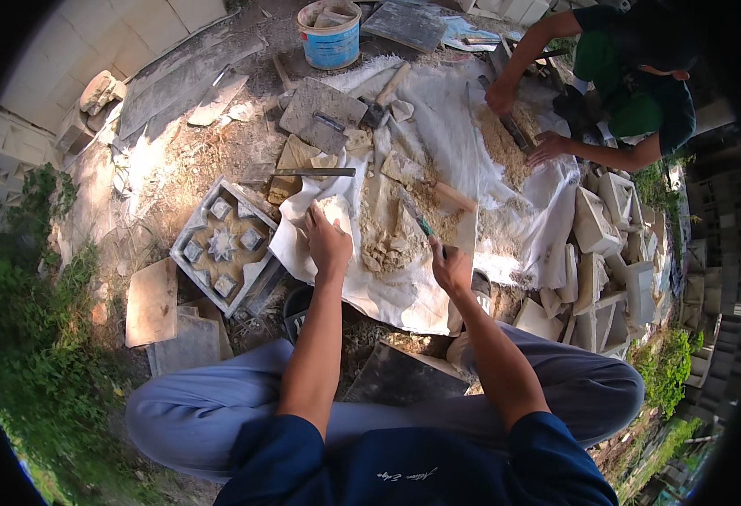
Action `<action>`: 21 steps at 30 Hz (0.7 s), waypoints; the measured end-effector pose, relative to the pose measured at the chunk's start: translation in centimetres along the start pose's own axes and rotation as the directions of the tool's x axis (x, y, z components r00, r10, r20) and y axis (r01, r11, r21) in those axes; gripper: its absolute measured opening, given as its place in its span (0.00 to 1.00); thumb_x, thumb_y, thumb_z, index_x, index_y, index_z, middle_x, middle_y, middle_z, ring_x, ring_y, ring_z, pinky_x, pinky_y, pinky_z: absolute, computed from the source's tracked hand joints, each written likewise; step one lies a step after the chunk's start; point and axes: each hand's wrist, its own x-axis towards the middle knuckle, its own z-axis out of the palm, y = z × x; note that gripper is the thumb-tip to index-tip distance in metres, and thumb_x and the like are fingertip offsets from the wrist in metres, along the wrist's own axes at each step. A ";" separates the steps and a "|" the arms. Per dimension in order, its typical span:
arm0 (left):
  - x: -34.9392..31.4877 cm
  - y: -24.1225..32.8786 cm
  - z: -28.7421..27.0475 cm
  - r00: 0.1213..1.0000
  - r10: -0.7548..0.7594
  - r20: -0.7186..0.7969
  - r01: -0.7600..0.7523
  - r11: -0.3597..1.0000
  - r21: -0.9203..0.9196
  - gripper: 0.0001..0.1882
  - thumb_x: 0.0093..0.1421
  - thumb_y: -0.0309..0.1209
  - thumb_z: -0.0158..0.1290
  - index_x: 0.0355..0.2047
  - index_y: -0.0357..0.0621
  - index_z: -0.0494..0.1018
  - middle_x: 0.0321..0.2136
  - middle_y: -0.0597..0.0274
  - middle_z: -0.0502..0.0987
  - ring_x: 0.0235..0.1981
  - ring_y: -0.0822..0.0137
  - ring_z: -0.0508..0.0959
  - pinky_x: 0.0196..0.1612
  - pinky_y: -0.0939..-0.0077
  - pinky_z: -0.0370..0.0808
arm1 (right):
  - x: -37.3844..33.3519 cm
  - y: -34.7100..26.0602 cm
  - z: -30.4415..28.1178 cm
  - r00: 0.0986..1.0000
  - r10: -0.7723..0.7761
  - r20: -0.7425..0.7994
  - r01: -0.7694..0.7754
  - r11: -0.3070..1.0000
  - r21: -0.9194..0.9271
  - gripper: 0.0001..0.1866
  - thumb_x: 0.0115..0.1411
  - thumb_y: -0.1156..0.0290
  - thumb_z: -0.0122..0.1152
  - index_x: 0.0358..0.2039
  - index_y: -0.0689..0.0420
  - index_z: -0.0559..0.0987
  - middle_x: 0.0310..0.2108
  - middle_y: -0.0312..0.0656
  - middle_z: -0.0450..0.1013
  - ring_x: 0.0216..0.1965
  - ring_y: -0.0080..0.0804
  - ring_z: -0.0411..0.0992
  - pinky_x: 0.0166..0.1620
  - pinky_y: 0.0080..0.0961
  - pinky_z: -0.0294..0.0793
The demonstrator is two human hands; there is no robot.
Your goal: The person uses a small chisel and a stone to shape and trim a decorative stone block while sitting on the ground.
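My left hand (330,243) is closed on a pale stone piece (336,207) that rests over the white sheet (291,239); part of the piece is hidden under my fingers. My right hand (452,270) grips a narrow hand tool (423,223) with a grey blade and a green section near the grip, pointing forward and left. Beneath the tool lie crumbled tan chunks and powder (387,249). Just beyond its tip is a hammer's wooden handle (455,197). A long flat metal bar (313,172) lies ahead of my left hand.
A square mould with a star relief (221,244) sits at left. Another person's hands (547,148) work with a long bar (518,131) at the far right. Cast blocks (598,219) are piled at right. A blue-and-white bucket (331,38) stands at the back, near stone slabs (323,111).
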 end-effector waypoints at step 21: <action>4.3 -0.6 -0.5 0.970 0.105 0.220 -0.134 0.983 0.122 0.37 0.56 0.21 0.55 0.65 0.38 0.55 0.60 0.38 0.65 0.58 0.40 0.68 0.58 0.56 0.68 | 1.4 4.6 4.9 0.999 0.015 -0.035 -0.013 0.998 0.067 0.31 0.66 0.44 0.50 0.29 0.63 0.83 0.21 0.63 0.72 0.27 0.62 0.74 0.33 0.47 0.70</action>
